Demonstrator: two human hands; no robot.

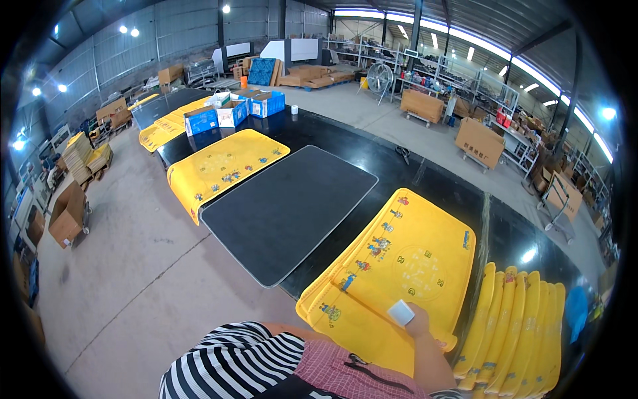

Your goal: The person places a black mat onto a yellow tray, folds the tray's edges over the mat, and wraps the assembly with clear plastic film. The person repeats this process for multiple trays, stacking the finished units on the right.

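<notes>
Yellow is the sheet with small printed figures, which lies in the lower right of the frame, on the black table. Over its near part is my right hand, and its fingers are closed on a small white block; whether the block touches the sheet, I cannot tell. My left hand is outside the view, so I cannot tell how its fingers are. At the centre lies a dark panel with a pale edge, and to its upper left another yellow sheet, bent down over the table's edge. At the lower right stand curved yellow pieces in a row. Blue boxes are at the upper left, and black scissors lie above the centre, to the right.
</notes>
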